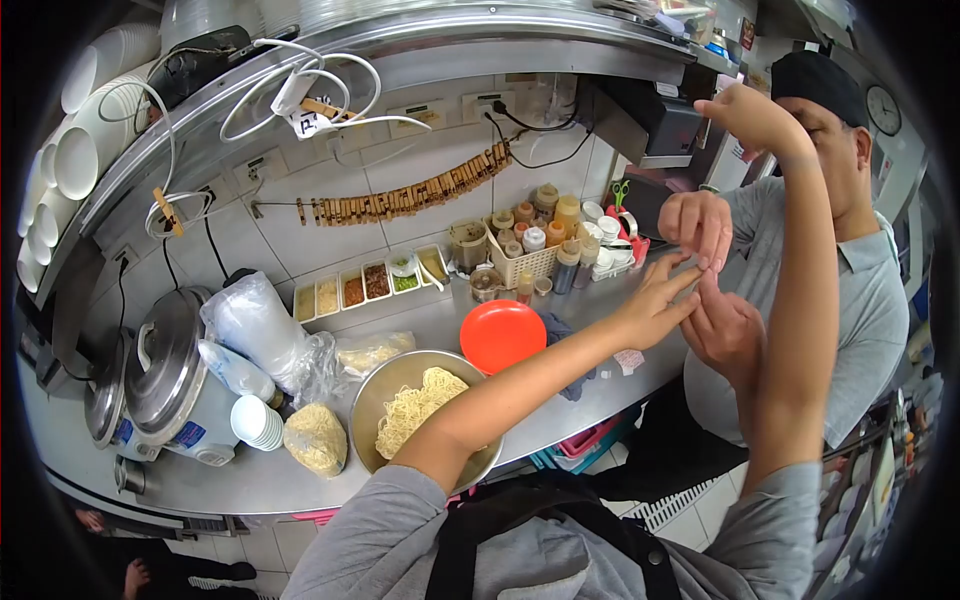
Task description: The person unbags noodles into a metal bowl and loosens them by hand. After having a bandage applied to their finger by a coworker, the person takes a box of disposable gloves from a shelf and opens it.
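My left hand (657,304) reaches out over the counter's right side, fingers spread and nothing held in it. Its fingertips meet the two hands of a co-worker: the upper hand (697,228) pinches down at one of my fingers, and the lower hand (728,335) comes up from below. Whether something tiny sits between those fingers, I cannot tell. Raised high at the upper right, my right hand (752,115) is bent at the wrist with loose, parted fingers and holds nothing visible. Beneath my left forearm stands a steel bowl (368,408) of noodles (425,402).
A red plate (503,337) lies beside the bowl. Behind it are a basket (522,262) of bottles and a row of topping containers (352,288). Lidded pots (170,350), paper cups (257,422) and a noodle bag (316,440) stand left. The co-worker (860,300) stands close at right.
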